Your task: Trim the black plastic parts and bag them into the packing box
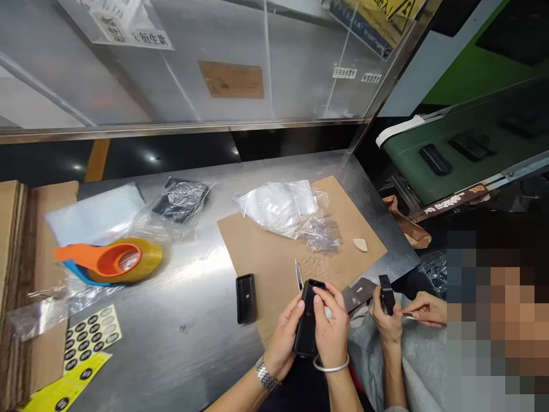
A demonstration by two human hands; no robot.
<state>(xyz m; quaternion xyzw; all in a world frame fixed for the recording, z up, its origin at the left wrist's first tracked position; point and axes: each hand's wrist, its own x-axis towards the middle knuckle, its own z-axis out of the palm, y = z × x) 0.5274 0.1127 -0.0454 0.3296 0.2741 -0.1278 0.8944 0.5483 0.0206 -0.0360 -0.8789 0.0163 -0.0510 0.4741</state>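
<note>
A long, hollow black plastic case point(306, 326) is held at the table's front edge, tilted, with its open side up. My left hand point(283, 329) is closed round its left side, thumb along the rim. My right hand point(333, 323) is closed on the right side, with fingertips at the inside of the upper end. Something small and whitish shows by my right fingers; its kind cannot be made out. Just beyond the case, a slim pointed metal tool point(298, 274) lies on brown paper point(240, 240). A similar black case point(246, 298) rests to the left.
Clear plastic bags point(278, 209) and a pale chip point(360, 245) lie on the paper. Tape rolls point(150, 260), a sticker sheet point(92, 337) and stacked cardboard point(54, 274) are left. A co-worker's hands point(388, 315) hold a black part at right, below a green conveyor point(412, 154).
</note>
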